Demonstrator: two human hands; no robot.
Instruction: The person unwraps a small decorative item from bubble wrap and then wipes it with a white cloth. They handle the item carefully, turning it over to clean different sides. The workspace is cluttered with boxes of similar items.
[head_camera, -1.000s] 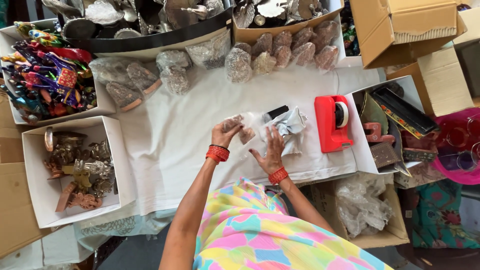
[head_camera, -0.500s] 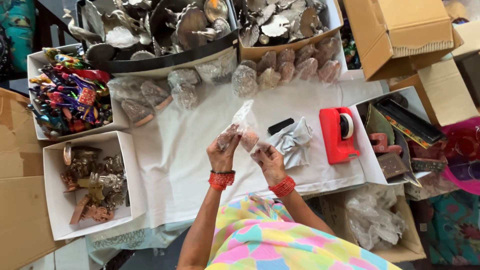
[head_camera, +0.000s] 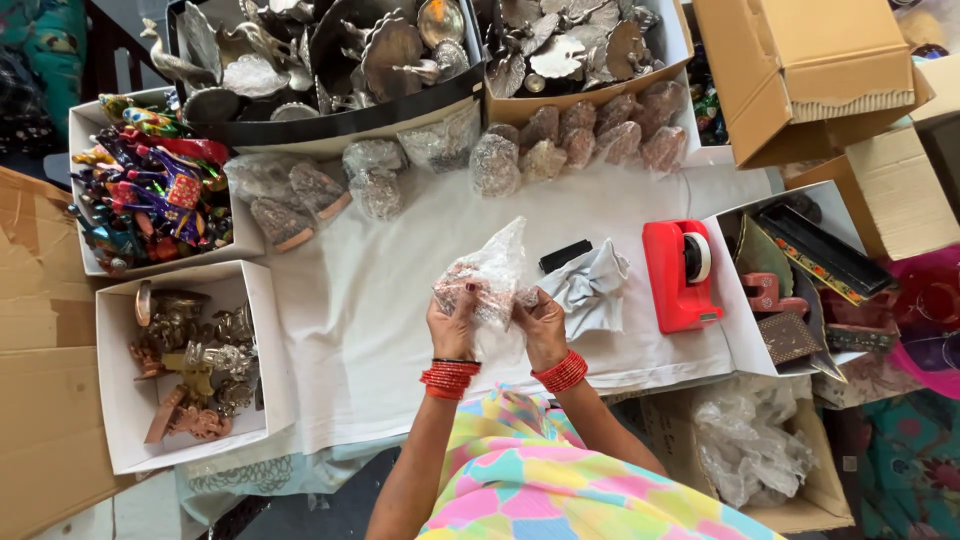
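Far left, 9 o'clock: white box (head_camera: 118, 375) of brass and copper figurines, above it a second white box (head_camera: 85, 180) packed with multicoloured painted figures. 11 to 12 o'clock: dark tray (head_camera: 330, 120) of silver metal pieces, row of plastic-wrapped silver items (head_camera: 375, 175) lying along the top edge of the bench (head_camera: 360, 320), which is covered in white cloth. Centre: left hand (head_camera: 455, 325) and right hand (head_camera: 542, 325) both raised just above the bench, red bangles on each wrist, fingers curled and pinching a clear plastic bag (head_camera: 490, 270) with a small item inside; bag is held up between the two hands, tip pointing to 12 o'clock. Just beside right hand at 2 o'clock: crumpled pale paper (head_camera: 592, 290) and a small black block (head_camera: 565, 255). 3 o'clock: red tape dispenser (head_camera: 678, 275), then cardboard boxes (head_camera: 810, 80) far right.
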